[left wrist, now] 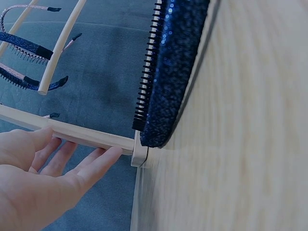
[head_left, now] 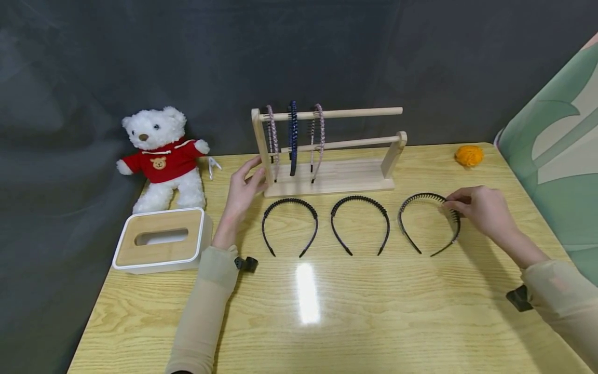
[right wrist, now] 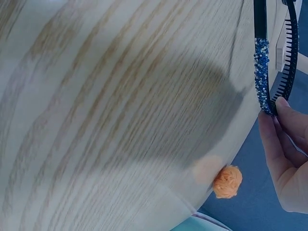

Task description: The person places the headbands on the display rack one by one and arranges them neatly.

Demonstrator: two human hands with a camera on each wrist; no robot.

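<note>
My left hand (head_left: 244, 189) grips the left upright of a wooden headband rack (head_left: 348, 176), thumb on one side and fingers on the other. Two pink braided headbands (head_left: 321, 132) and a dark blue headband (head_left: 293, 137) hang over its upper rod. With my right hand (head_left: 486, 212) I pinch a toothed black headband (head_left: 426, 195) by its right side, between thumb and fingers. In the right wrist view, blue glitter (right wrist: 261, 67) covers part of that headband. To its left, a middle headband (head_left: 359, 198) and a left headband (head_left: 289, 200) lie on the table with their ends toward me.
A white teddy bear (head_left: 170, 176) in a red sweater sits at the left behind a wood-topped tissue box (head_left: 126, 244). An orange ball-like thing (head_left: 469, 155) lies at the back right. A dark curtain (head_left: 448, 62) stands behind the wooden table (head_left: 374, 311).
</note>
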